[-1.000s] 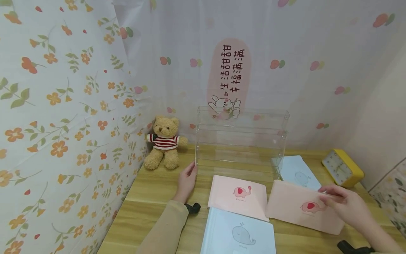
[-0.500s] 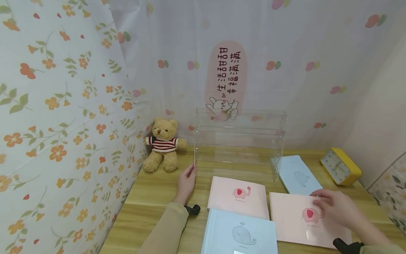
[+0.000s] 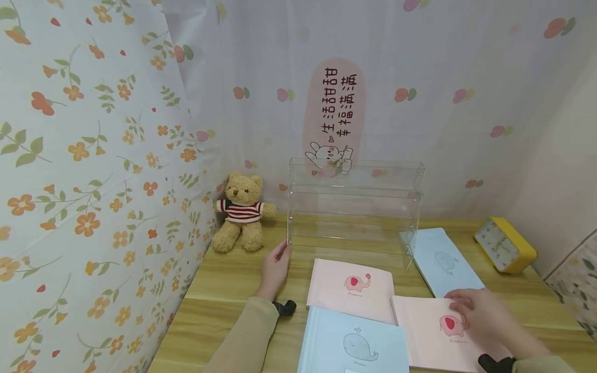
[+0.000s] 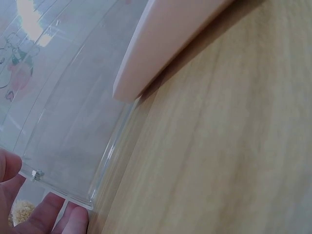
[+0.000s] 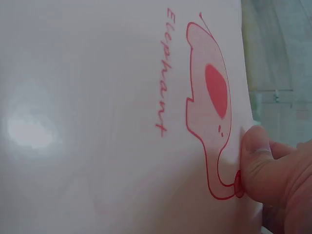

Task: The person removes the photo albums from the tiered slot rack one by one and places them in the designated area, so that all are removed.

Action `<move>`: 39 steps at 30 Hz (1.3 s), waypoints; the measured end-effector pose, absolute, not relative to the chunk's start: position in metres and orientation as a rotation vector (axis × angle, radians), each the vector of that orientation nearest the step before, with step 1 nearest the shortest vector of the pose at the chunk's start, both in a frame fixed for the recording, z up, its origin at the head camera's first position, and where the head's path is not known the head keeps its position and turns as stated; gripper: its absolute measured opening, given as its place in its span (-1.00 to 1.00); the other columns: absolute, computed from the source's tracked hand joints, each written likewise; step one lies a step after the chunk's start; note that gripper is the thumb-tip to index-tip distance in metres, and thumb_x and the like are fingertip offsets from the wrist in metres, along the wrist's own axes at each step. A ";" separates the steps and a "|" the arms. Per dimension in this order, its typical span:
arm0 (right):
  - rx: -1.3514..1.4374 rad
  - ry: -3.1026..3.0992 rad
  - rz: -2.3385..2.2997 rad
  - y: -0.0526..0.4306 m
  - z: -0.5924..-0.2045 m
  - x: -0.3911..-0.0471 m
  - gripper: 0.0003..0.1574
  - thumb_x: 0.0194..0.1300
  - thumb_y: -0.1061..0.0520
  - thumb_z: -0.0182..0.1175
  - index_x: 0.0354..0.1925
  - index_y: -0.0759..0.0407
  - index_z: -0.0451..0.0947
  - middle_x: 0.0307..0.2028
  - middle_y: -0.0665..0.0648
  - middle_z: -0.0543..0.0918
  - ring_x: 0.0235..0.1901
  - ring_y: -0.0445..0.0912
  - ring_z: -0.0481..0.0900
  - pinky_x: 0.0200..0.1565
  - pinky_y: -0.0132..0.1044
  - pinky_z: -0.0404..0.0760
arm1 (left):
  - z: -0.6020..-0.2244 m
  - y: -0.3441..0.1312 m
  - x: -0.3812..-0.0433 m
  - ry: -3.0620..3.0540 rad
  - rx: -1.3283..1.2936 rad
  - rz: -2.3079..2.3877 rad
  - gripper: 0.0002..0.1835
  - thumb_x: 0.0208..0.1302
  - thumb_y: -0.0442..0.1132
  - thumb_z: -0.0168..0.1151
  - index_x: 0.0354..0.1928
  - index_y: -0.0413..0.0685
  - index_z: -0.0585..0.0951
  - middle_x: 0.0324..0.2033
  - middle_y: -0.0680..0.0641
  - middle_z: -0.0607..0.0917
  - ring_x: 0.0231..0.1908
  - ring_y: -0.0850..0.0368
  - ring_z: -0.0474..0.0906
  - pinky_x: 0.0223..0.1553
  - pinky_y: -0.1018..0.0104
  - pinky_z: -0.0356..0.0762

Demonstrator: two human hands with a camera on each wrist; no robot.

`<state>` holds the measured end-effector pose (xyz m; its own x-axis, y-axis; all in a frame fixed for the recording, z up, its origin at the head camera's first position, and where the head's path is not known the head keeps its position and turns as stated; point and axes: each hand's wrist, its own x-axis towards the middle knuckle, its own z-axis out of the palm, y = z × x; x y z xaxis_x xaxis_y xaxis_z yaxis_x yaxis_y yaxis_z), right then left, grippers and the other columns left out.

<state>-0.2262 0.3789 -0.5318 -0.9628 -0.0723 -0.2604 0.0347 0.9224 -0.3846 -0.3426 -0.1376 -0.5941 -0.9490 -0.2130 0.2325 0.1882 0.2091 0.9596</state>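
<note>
A clear acrylic rack (image 3: pixel 356 192) with stepped tiers stands at the back of the table. My left hand (image 3: pixel 275 269) holds its lower left edge; in the left wrist view the thumb (image 4: pixel 9 165) and fingers lie on opposite sides of the clear side panel. At the right, my right hand (image 3: pixel 482 313) pinches a pink book (image 3: pixel 420 331) with an elephant on its cover. The right wrist view has the thumb (image 5: pixel 261 168) on the cover near the edge, the other fingers mostly hidden behind. A second pink elephant book (image 3: pixel 333 285) lies in front of the rack.
One blue whale book (image 3: pixel 326 339) lies at the front, overlapping the middle pink book in view. Another blue whale book (image 3: pixel 434 254) is near the rack's right end. A yellow clock (image 3: pixel 506 246) stands at the back right, a teddy bear (image 3: pixel 242 212) at the back left.
My right hand has brought the pink elephant book down and toward me, leftward beside the middle books. More of the blue book behind it shows. My left hand stays at the rack.
</note>
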 end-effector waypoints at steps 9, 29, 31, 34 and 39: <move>-0.126 2.942 -0.469 0.377 -0.546 -0.219 -0.68 0.48 0.00 0.43 0.11 0.07 0.83 -0.03 0.18 0.77 0.00 0.22 0.73 0.14 0.45 0.67 | -0.595 -0.138 -0.345 -2.176 -0.004 -1.826 -0.60 0.66 -0.15 0.27 0.40 -0.09 0.70 0.29 -0.21 0.79 0.26 -0.17 0.76 0.29 -0.10 0.72; -0.179 3.193 -0.370 0.347 -0.553 -0.208 -0.81 0.46 0.05 0.44 -0.05 0.09 0.82 -0.06 0.24 0.81 0.00 0.36 0.72 0.12 0.47 0.63 | -0.586 -0.154 -0.337 -2.236 -0.027 -1.834 -0.56 0.65 -0.30 0.23 0.45 -0.31 0.60 0.31 -0.36 0.74 0.30 -0.29 0.71 0.35 -0.12 0.69; -0.187 3.212 -0.381 0.341 -0.550 -0.207 -0.83 0.46 0.04 0.45 -0.07 0.07 0.82 -0.07 0.21 0.81 0.00 0.33 0.72 0.12 0.46 0.63 | -0.584 -0.157 -0.335 -2.267 -0.036 -1.842 -0.54 0.66 -0.27 0.23 0.48 -0.27 0.59 0.34 -0.34 0.72 0.34 -0.28 0.69 0.39 -0.14 0.66; -0.213 3.239 -0.403 0.331 -0.542 -0.207 -0.82 0.44 0.01 0.47 -0.08 0.04 0.81 -0.08 0.16 0.81 -0.02 0.28 0.71 0.13 0.42 0.65 | -0.581 -0.162 -0.329 -2.337 -0.051 -1.830 -0.50 0.67 -0.23 0.23 0.52 -0.24 0.55 0.38 -0.34 0.69 0.38 -0.29 0.66 0.42 -0.15 0.63; -0.376 3.270 -0.443 0.310 -0.522 -0.211 -0.73 0.41 -0.03 0.52 -0.02 0.07 0.81 -0.06 0.13 0.80 -0.03 0.27 0.73 0.07 0.32 0.71 | -0.563 -0.168 -0.311 -2.587 -0.122 -1.696 -0.42 0.67 -0.18 0.21 0.57 -0.31 0.47 0.38 -0.38 0.68 0.37 -0.34 0.66 0.40 -0.18 0.65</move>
<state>-0.2115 0.3102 -0.5224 -0.9586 -0.1973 0.2055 -0.2449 0.9393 -0.2404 -0.3111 -0.1676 -0.5632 -0.9958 0.0409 0.0817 0.0913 0.3968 0.9134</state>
